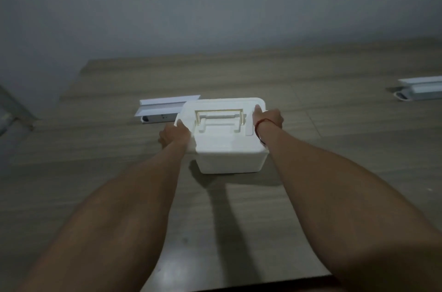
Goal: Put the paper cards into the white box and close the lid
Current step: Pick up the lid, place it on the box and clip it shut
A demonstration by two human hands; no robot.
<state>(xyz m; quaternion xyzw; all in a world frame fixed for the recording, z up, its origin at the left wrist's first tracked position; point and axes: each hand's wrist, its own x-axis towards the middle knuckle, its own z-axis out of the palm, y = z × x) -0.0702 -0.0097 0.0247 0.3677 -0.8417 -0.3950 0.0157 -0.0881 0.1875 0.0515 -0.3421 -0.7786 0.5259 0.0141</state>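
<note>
Step in hand: I judge this to be the lid stage — either seating it shut or about to lift it; no paper cards show anywhere, so I cannot tell whether they are already inside.
White box (229, 160): centre of the frame, standing upright on the wooden table (311, 196).
Lid (215, 141): lying on the box, its folded-down handle (220, 116) flat in the recess on top; it looks level, though the far edge is too washed out to judge.
My left hand (173, 135): clasping the lid's left edge, thumb up on the top surface, fingers curled down the side and hidden from me.
My right hand (269, 118): clasping the right edge near the far corner, thumb resting on top, fingers wrapped out of sight; a red string (259, 125) sits around that wrist.
Box relative to grip: directly between my two hands, both touching the lid, neither on the handle.
Doing it well: press evenly on both sides at once — one side alone would probably tip the lid and leave a corner proud.
Other things: a white folded carton (162, 110) just behind the box at centre left; another white object (421, 91) at the right edge, well apart.
</note>
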